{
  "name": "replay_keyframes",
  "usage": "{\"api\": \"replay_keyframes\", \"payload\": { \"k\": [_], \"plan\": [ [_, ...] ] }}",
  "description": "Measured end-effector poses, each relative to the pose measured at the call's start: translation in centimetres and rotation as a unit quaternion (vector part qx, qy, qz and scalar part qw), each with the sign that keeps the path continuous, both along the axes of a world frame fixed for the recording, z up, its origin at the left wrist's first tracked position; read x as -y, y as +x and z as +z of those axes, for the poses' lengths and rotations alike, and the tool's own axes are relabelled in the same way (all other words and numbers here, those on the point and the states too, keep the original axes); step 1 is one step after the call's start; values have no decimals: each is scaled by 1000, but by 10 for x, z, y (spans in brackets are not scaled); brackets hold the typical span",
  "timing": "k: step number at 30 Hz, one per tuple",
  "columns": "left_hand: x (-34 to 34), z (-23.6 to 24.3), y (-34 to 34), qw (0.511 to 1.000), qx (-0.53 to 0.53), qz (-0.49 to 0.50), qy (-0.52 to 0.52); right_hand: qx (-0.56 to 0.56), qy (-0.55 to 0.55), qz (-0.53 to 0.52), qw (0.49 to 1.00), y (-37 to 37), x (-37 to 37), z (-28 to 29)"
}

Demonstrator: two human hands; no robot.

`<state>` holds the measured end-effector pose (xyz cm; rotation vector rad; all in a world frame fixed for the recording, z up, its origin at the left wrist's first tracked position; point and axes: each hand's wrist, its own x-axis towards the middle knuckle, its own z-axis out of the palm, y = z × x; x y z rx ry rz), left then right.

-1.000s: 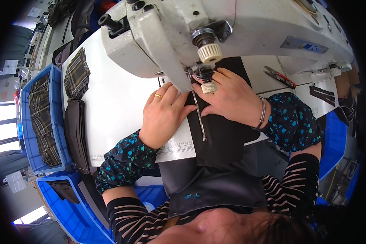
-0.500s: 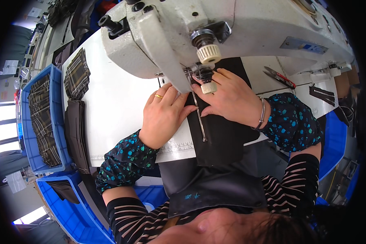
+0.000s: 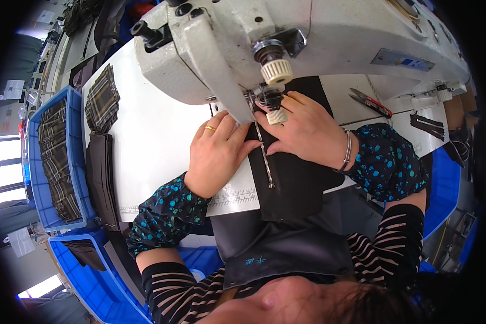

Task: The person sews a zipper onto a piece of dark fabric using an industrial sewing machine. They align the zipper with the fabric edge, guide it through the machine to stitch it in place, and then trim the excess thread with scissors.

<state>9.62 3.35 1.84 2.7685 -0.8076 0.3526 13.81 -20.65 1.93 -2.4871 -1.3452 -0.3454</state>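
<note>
A piece of black fabric [image 3: 294,189] lies under the head of a white sewing machine [image 3: 356,38] and hangs over the table's front edge. Along its left side runs a metal zipper [image 3: 265,156], its pull near the lower end. My left hand [image 3: 215,156] rests flat left of the zipper, fingers stretched toward the needle area, thumb beside the teeth. On the other side my right hand [image 3: 310,129] lies on the fabric with fingers spread and thumb near the zipper. The machine's head partly hides the fingertips of both hands and the needle.
Red-handled thread snips [image 3: 372,102] and short dark zipper strips [image 3: 427,127] lie to the right. Plaid pieces [image 3: 102,100] and a dark stack of pieces [image 3: 101,178] sit at the table's left, beside a blue bin [image 3: 80,162] of plaid cloth. Another blue bin [image 3: 100,286] stands lower left.
</note>
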Motion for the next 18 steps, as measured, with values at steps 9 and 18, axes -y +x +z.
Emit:
{"api": "replay_keyframes", "payload": {
  "k": [9,18],
  "plan": [
    [1,1,2,1000,0,-3,-3,2,-15,12,1000,0,0,-1],
    [2,5,2,1000,11,-12,11,63,16,-10,998,2,-1,-5]
  ]
}}
